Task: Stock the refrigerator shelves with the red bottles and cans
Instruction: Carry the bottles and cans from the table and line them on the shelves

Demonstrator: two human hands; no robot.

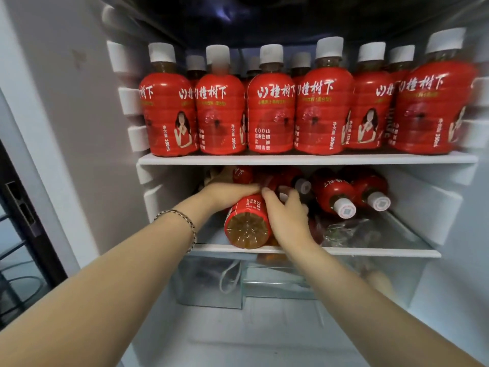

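Both my hands reach into the open refrigerator at the lower shelf [370, 252]. A red bottle [247, 225] lies on its side at the shelf's front, its brown base towards me. My left hand [227, 193] grips it from the top left and my right hand [287, 215] curls round its right side. Behind and to the right, several more red bottles [330, 193] lie on their sides with white caps facing out. The upper shelf [304, 159] carries rows of upright red bottles [270, 109] with white caps.
Crumpled clear plastic wrap [349, 230] lies on the lower shelf at the right. A clear drawer [211, 282] sits under that shelf. White rail ribs line both inner walls [132, 139]. The door frame and a dark rack [18, 213] are at the left.
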